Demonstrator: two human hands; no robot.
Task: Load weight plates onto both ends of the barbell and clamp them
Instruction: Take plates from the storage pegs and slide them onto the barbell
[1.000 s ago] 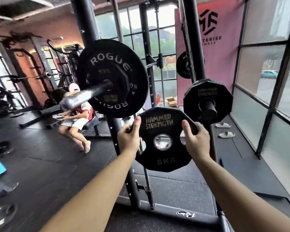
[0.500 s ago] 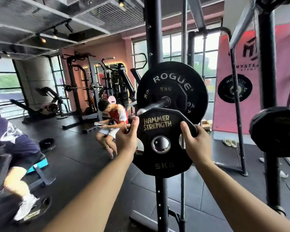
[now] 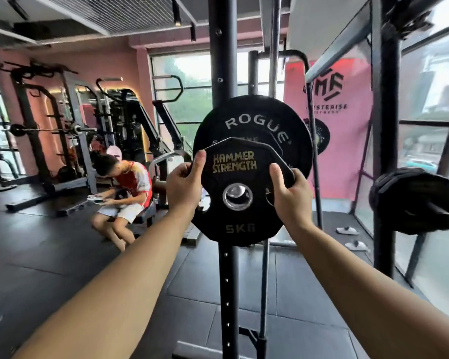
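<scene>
Plate [image 3: 233, 218] first: a black, many-sided disc marked HAMMER STRENGTH in gold near its top edge and 5KG near its bottom, with a shiny metal ring around the centre hole. It is being held upright, face toward the camera, between the two sets of fingers. Through the hole something bright and metallic is showing, but whether it is the barbell's end cannot be told.

Both arms are reaching forward, nearly straight, forearms bare. The left hand [image 3: 183, 187] is gripping the plate's left rim, thumb lying up across the front face beside the lettering, the other fingers curling around behind the edge. The right hand [image 3: 293, 195] is clutching the right rim in the same way, its thumb pressing the face just right of the lettering, fingers wrapped out of sight behind.

Just beyond the fingertips, a larger round black plate marked ROGUE [image 3: 254, 130] is sitting behind the held one, partly covered by it. A black rack upright [image 3: 222, 60] is rising above the thumbs and continuing down below the wrists. Well off to the right of the right hand's fingers, another black plate [image 3: 412, 200] is hanging on a storage peg.
</scene>
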